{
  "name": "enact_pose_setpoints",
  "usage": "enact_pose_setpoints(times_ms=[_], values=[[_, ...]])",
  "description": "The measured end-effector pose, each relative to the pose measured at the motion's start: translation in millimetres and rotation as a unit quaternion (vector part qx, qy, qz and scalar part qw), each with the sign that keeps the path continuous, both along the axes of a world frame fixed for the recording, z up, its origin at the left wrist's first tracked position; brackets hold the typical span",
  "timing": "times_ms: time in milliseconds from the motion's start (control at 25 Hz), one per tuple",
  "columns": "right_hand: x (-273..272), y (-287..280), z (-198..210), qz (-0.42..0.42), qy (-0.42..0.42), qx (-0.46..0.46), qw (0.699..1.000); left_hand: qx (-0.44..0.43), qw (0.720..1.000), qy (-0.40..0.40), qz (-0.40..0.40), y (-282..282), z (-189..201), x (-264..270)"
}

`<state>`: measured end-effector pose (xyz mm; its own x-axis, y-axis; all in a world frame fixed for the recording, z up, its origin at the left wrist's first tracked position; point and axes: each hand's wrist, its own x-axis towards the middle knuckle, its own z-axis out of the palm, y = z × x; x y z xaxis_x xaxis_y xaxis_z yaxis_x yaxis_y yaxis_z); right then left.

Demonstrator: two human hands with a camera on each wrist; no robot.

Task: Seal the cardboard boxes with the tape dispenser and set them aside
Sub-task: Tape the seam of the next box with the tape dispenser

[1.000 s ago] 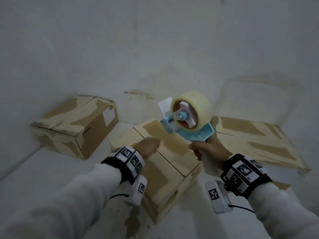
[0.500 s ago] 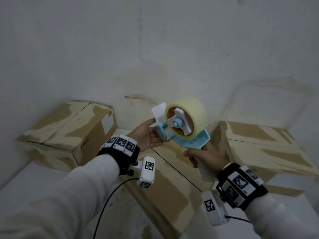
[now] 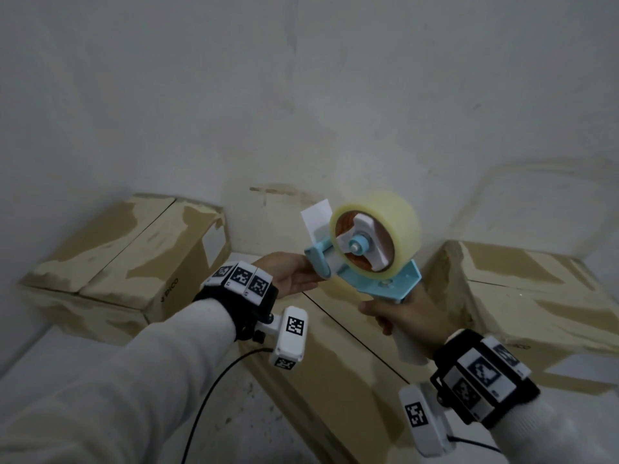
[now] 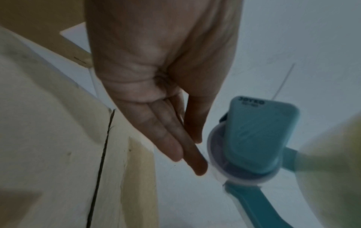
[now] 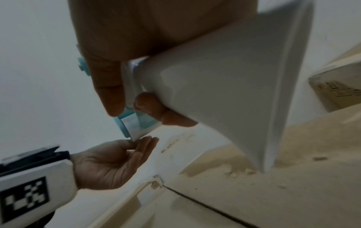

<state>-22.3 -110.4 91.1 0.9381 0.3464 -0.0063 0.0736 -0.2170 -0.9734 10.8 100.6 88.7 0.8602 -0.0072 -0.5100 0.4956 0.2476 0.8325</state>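
cardboard boxes (image 3: 127,262) against stained wall (image 3: 301,95)

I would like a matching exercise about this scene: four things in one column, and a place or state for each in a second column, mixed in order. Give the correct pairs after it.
Column one:
1. light blue and white plastic tape dispenser
2. left hand
3. brown cardboard box with a white label
4. right hand

Column two:
A. stands far left, by the wall
B. fingers straight, reaching to the dispenser's front end
C. grips the white handle
D. held up in the air above the middle box

Pairs: 1-D, 2-B, 3-A, 4-C
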Motion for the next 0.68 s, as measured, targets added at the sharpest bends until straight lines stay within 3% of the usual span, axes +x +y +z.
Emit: enact_pose_setpoints(times_ms=[160, 360, 680], values=[[4.4, 20.1, -8.0, -0.011, 0.005, -0.027, 1.0, 0.096, 0.995, -0.016, 0.016, 13.1, -2.5, 17.3], [6.3, 22.8, -11.0, 0.01, 0.028, -0.058, 0.998, 0.149, 0.987, -0.042, 0.047, 52.5, -10.8, 35.6], [18.5, 26.5, -16.9, 0.063, 0.074, -0.13, 0.987, 0.281, 0.958, -0.016, -0.048, 72.0, -38.3, 39.2]])
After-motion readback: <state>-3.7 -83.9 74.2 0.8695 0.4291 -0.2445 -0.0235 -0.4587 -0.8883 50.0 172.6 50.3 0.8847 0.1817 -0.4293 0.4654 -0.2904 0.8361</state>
